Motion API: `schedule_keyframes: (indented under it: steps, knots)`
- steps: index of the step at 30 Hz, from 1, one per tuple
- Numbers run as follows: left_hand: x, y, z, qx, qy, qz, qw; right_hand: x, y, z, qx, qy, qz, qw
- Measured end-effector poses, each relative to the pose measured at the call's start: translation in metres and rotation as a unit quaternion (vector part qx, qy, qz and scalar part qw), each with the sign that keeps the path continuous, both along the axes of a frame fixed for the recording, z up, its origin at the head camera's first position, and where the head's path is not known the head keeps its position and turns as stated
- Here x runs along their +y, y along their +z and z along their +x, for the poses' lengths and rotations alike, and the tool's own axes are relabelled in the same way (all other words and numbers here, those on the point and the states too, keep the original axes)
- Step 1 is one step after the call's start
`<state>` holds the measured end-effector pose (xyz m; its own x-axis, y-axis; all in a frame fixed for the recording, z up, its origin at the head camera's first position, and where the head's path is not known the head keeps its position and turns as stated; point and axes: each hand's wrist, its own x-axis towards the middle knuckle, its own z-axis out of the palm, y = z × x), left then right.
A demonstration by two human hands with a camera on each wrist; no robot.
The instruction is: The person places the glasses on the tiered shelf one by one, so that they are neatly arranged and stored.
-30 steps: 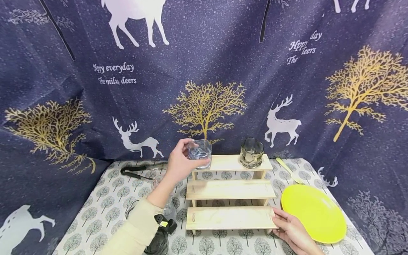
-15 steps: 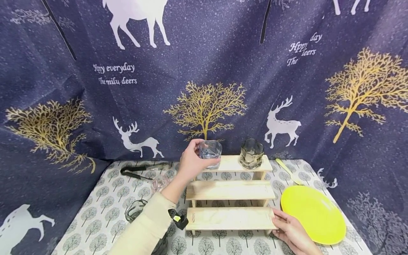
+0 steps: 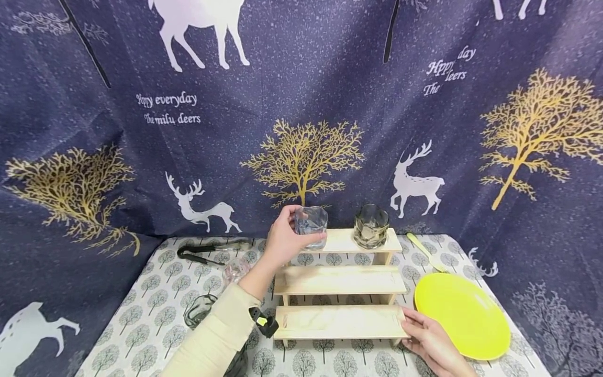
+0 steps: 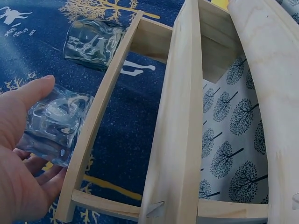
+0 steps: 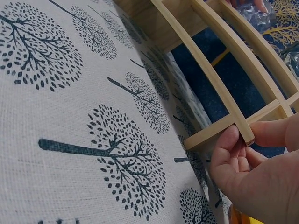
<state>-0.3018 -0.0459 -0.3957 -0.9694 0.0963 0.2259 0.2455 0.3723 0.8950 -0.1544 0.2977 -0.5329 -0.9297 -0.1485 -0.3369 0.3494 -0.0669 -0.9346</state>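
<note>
A clear glass tumbler [image 3: 311, 226] is at the left end of the top tier of a three-tier wooden shelf [image 3: 339, 280]. My left hand [image 3: 284, 238] grips it from the left, thumb across its front. Up close in the left wrist view, the clear tumbler [image 4: 58, 122] sits against the top board. A smoky grey tumbler [image 3: 371, 228] stands upright near the right end of the same tier. Down at the bottom tier's right end, my right hand [image 3: 431, 340] pinches the board corner, and the right wrist view shows thumb and fingers around that corner [image 5: 246, 135].
Right of the shelf lie a yellow plate [image 3: 461, 317] and a pale yellow-green utensil [image 3: 426, 252]. Black-handled tongs [image 3: 202, 252] rest at back left. A pinkish glass [image 3: 235, 271] and a dark glass [image 3: 198, 310] are near my left forearm. A patterned curtain [image 3: 301, 104] hangs behind.
Over the first half second my left hand and the clear tumbler moved right along the top tier. Since then they have stayed in place. My right hand has kept its hold on the shelf.
</note>
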Motion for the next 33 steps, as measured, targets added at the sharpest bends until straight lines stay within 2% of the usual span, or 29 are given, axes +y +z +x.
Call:
schedule_keyframes:
  steps: [9,16,23,28,33]
  knots:
    - [-0.002,0.001,0.002,0.006,-0.025,-0.006,0.9996,0.001,0.000,-0.001,0.003,0.005,0.001,1.000]
    - [-0.007,0.003,0.002,0.006,-0.032,-0.023,0.9992,0.001,0.000,-0.001,0.004,0.004,0.004,1.000]
    - [-0.020,0.009,0.009,0.054,-0.056,-0.008,0.9969,0.002,-0.001,0.001,0.006,-0.004,0.004,1.000]
    - [-0.037,0.020,0.019,0.088,-0.047,-0.017,0.9948,0.001,0.000,0.000,0.003,-0.007,0.005,1.000]
    - [-0.066,0.031,0.032,0.122,-0.030,-0.023,0.9918,0.000,-0.001,0.000,0.004,-0.002,0.003,1.000]
